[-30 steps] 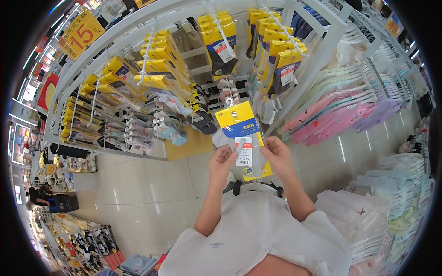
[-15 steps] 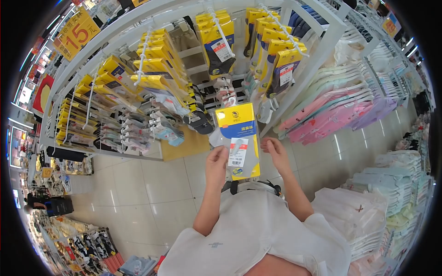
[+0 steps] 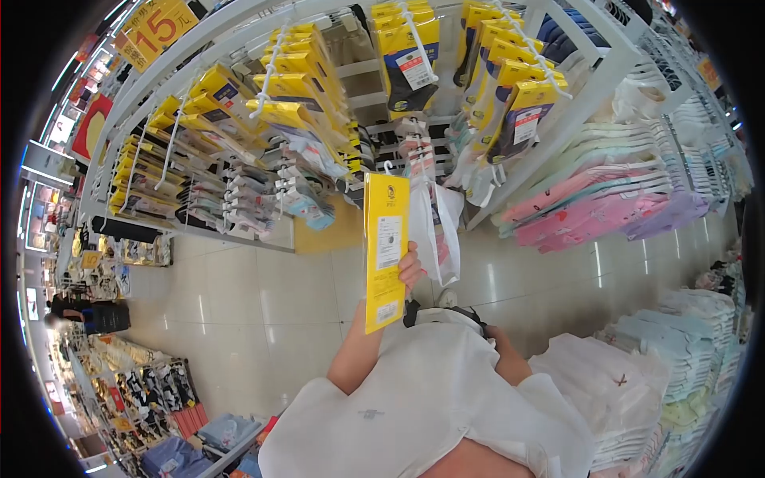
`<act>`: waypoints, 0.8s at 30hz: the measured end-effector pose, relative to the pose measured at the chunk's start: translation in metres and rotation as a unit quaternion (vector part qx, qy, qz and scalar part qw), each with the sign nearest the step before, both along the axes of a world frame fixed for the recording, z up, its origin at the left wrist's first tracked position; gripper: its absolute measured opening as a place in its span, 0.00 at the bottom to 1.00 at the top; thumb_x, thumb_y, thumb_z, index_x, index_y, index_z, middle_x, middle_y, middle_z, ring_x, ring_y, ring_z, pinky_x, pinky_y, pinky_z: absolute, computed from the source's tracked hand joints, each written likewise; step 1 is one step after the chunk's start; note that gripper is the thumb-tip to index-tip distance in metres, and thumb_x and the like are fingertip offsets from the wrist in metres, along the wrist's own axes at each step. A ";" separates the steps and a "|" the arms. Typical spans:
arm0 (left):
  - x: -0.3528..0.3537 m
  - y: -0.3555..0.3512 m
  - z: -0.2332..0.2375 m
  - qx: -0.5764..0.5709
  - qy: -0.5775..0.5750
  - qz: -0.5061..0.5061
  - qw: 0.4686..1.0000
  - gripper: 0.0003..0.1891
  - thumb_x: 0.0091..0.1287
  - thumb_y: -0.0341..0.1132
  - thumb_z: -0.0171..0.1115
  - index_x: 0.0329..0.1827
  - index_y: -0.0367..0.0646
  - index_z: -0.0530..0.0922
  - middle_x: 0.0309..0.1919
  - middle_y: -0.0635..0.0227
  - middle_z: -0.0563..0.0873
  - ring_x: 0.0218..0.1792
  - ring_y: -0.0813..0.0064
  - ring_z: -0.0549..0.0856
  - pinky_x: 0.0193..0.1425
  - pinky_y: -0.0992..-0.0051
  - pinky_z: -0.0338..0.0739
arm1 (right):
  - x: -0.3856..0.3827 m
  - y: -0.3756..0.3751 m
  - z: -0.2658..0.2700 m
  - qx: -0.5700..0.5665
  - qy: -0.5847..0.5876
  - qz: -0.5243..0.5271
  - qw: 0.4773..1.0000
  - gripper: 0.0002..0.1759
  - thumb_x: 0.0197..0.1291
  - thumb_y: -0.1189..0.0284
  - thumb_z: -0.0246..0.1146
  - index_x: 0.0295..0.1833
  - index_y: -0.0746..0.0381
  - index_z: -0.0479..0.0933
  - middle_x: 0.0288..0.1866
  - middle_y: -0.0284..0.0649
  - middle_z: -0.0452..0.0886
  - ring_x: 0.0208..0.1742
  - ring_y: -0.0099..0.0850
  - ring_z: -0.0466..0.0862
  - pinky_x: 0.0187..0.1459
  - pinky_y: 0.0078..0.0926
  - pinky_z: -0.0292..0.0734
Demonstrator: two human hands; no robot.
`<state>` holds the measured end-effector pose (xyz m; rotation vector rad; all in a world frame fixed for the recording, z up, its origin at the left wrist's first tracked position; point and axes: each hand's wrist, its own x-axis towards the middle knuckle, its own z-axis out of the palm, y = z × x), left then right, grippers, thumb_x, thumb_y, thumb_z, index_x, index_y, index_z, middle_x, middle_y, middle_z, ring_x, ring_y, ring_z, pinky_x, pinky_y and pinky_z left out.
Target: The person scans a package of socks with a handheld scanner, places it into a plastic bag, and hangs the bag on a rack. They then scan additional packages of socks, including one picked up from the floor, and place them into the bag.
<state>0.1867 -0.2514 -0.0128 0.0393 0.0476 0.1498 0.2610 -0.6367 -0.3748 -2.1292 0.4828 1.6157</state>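
Note:
My left hand [image 3: 409, 268] is closed on a flat sock packet [image 3: 387, 209], its fingers curling round the right edge. The packet's yellow back faces me, with white printed labels and a barcode. A clear hook stands at its top. Just behind the packet and left hand hangs a white plastic bag [image 3: 441, 239]; what carries it is hidden. My right hand [image 3: 496, 335] is low at my waist, beside a black strap [image 3: 472, 315]; its fingers do not show.
Ahead stands a white rack [image 3: 610, 60] with yellow-topped sock packets [image 3: 295, 88] on hooks. Pink and pastel garments [image 3: 594, 219] hang at the right. Folded white clothes [image 3: 610, 374] are stacked near my right side. A tiled floor [image 3: 231, 295] runs below, and a dark-clothed person is far left.
The packet has turned from its blue-and-yellow front to its yellow back and shifted slightly left. My right hand has dropped from beside it to my waist. The white bag shows more fully.

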 end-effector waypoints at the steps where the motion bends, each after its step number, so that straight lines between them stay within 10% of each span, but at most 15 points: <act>1: 0.001 -0.001 -0.002 -0.015 -0.003 -0.007 1.000 0.26 0.68 0.49 0.54 0.53 0.30 0.70 0.26 0.70 0.69 0.25 0.78 0.68 0.29 0.81 0.64 | 0.001 0.000 -0.002 0.009 -0.005 -0.035 0.999 0.14 0.56 0.63 0.62 0.37 0.65 0.79 0.35 0.44 0.82 0.37 0.37 0.82 0.38 0.37 0.77; 6: 0.011 -0.004 -0.001 -0.076 -0.030 -0.042 0.996 0.29 0.66 0.50 0.54 0.55 0.27 0.69 0.25 0.70 0.68 0.24 0.78 0.66 0.28 0.80 0.64 | 0.042 0.000 0.037 0.218 0.008 -0.322 0.921 0.08 0.57 0.70 0.61 0.33 0.64 0.77 0.27 0.40 0.78 0.28 0.31 0.79 0.31 0.28 0.75; 15: 0.039 -0.001 0.018 0.002 -0.091 -0.004 0.996 0.25 0.67 0.47 0.55 0.54 0.30 0.71 0.24 0.70 0.68 0.25 0.78 0.65 0.30 0.80 0.63 | 0.100 0.112 0.365 0.580 -0.136 -0.312 0.740 0.18 0.52 0.76 0.59 0.50 0.67 0.71 0.28 0.38 0.74 0.28 0.30 0.77 0.28 0.25 0.72; 21: 0.042 -0.003 0.006 0.023 -0.084 0.003 0.996 0.26 0.66 0.49 0.57 0.54 0.31 0.71 0.25 0.70 0.69 0.25 0.79 0.65 0.32 0.80 0.63 | 0.054 0.135 0.404 0.393 -0.169 0.029 0.903 0.14 0.46 0.71 0.72 0.38 0.65 0.78 0.31 0.33 0.79 0.27 0.18 0.75 0.29 0.20 0.71; 24: 0.041 0.001 -0.004 0.035 -0.085 -0.002 0.996 0.28 0.65 0.50 0.57 0.54 0.31 0.71 0.25 0.70 0.69 0.25 0.79 0.65 0.32 0.80 0.64 | 0.028 0.151 0.417 0.510 -0.129 0.124 0.841 0.20 0.45 0.73 0.72 0.45 0.66 0.77 0.33 0.30 0.80 0.34 0.17 0.75 0.39 0.20 0.74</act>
